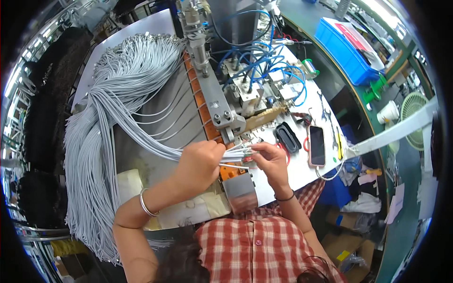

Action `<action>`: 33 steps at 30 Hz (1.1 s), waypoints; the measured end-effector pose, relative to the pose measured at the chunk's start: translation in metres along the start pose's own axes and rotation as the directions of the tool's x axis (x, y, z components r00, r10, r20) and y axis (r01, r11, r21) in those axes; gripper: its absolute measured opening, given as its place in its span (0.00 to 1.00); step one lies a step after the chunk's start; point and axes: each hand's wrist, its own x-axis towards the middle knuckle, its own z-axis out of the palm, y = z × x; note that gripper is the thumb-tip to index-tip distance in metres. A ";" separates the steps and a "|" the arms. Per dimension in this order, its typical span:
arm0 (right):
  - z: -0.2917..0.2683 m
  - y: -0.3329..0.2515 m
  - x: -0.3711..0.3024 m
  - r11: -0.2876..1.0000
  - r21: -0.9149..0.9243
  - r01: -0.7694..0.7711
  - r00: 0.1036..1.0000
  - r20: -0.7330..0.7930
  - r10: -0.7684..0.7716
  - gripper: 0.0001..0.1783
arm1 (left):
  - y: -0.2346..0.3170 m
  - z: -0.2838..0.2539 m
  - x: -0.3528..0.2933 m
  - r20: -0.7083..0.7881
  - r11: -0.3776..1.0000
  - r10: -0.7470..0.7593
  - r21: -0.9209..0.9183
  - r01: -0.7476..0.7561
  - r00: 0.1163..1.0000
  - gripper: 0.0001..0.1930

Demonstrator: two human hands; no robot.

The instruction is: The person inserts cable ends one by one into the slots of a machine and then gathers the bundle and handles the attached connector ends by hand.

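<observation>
My left hand (200, 162) is closed around a bundle of thin grey cables (141, 134), a little left of the front end of the machine. The cables' ends stick out to its right, with small wire tips too fine to make out clearly. My right hand (272, 162) pinches at those ends with thumb and forefinger. Beneath the hands lies an orange strip (231, 172) with a metal block (240, 191) at its near end. From the bundle, the cables run back to a large pile of grey cables (137, 61) at the far left.
A machine with a long metal bar (214, 99) and blue air tubes (269, 61) stands ahead. Several single cables stretch to its orange rail. On the right are a phone (316, 146), a black case (288, 137), wrenches (326, 115) and a blue bin (347, 52). More cables hang down at left.
</observation>
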 end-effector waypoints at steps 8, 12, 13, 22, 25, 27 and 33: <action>0.009 0.014 0.028 0.963 0.180 -0.198 0.974 0.150 0.172 0.05 | -0.009 0.004 0.003 0.070 0.999 -0.024 -0.032 0.027 0.997 0.08; 0.010 0.005 0.029 0.967 0.100 -0.236 0.967 0.125 0.223 0.04 | -0.011 0.007 0.004 0.075 0.999 -0.051 -0.013 0.052 0.996 0.10; 0.010 0.003 0.029 0.968 0.105 -0.229 0.968 0.125 0.216 0.04 | -0.010 0.007 0.004 0.054 0.998 -0.067 -0.004 0.067 0.996 0.11; 0.002 -0.003 0.031 0.875 0.260 -0.409 0.890 0.325 0.319 0.04 | -0.012 0.014 0.004 0.009 1.000 -0.003 -0.010 0.003 1.000 0.12; 0.001 0.001 0.029 0.923 0.185 -0.338 0.926 0.241 0.290 0.04 | -0.007 0.013 0.006 0.010 1.000 -0.003 -0.009 0.003 1.000 0.11; -0.002 0.006 0.029 0.923 0.195 -0.331 0.931 0.225 0.286 0.05 | -0.007 0.014 0.007 0.009 1.000 -0.005 -0.009 0.005 1.000 0.11; -0.001 0.010 0.031 0.961 -0.019 -0.277 0.944 0.179 0.276 0.04 | -0.010 0.021 0.005 -0.044 0.997 0.073 0.022 -0.072 0.996 0.10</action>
